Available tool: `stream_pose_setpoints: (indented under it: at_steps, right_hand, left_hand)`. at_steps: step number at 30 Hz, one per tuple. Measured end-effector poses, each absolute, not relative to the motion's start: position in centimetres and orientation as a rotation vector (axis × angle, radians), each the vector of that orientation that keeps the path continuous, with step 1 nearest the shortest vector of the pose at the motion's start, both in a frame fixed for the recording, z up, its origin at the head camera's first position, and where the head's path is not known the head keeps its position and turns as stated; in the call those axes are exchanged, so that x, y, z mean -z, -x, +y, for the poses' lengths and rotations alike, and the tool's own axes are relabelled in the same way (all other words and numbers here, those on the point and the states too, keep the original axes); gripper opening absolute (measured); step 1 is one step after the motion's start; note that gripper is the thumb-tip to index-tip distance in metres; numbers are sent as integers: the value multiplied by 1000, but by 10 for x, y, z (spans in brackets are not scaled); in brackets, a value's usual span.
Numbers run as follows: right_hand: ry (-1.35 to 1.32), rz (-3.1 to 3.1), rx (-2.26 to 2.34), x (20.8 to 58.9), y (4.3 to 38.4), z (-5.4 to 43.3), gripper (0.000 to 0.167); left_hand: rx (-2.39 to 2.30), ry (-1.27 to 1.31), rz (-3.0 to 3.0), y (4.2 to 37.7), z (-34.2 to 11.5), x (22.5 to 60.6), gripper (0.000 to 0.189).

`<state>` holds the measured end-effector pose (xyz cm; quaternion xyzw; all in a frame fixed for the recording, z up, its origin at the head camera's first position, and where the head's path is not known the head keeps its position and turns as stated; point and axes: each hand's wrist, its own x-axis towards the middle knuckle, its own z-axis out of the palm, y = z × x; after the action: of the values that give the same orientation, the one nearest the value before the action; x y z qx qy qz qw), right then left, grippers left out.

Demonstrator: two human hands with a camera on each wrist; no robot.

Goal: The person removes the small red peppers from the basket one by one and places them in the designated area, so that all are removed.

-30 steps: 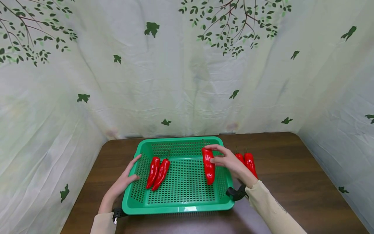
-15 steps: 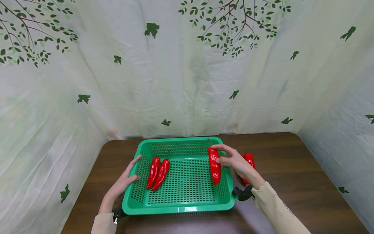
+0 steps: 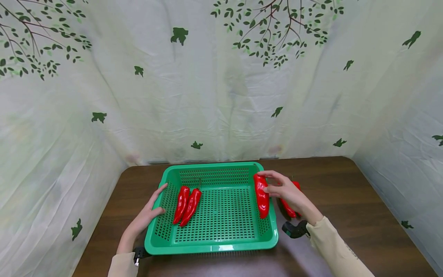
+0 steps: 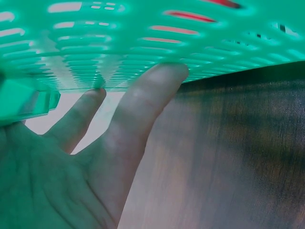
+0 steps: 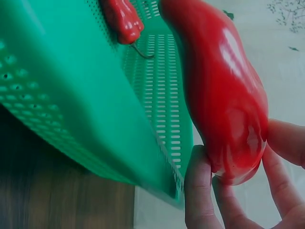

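Observation:
My right hand (image 3: 285, 190) pinches a glossy red pepper (image 3: 262, 196) near its stem end, over the right wall of the green basket (image 3: 211, 251). In the right wrist view this pepper (image 5: 221, 90) is close up, with the thumb and fingers at its broad end. Two more red peppers lie side by side in the left of the basket, the left pepper (image 3: 181, 204) and the right pepper (image 3: 192, 207). My left hand (image 3: 147, 215) rests against the basket's left side, its fingers fairly straight; in the left wrist view the thumb (image 4: 138, 109) meets the slotted wall.
Right of the basket, red peppers (image 3: 288, 209) lie on the brown wooden table (image 3: 353, 215), partly hidden behind my right hand. A pale curtain (image 3: 221, 96) printed with leaves hangs behind the table and on both sides.
My right hand has carried its pepper rightward, from above the basket's inside to over its right wall. The left hand, the basket and the two peppers in it have stayed put.

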<state>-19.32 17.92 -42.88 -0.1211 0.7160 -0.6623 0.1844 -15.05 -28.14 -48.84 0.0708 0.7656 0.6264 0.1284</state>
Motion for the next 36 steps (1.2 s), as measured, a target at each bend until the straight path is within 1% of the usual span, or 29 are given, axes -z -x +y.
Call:
stream_pose_setpoints:
  at_steps: [6, 21, 36]
  right_hand:
    - [334, 2040, 1865, 428, 193, 187, 48]
    - [318, 2107, 1863, 433, 191, 211, 53]
    - [268, 2118, 1899, 443, 188, 241, 52]
  left_hand:
    - [-1812, -213, 2239, 151, -282, 488, 75]
    - [-1810, -225, 2248, 151, -282, 488, 76]
    - [-1819, -219, 2226, 151, -281, 488, 76]
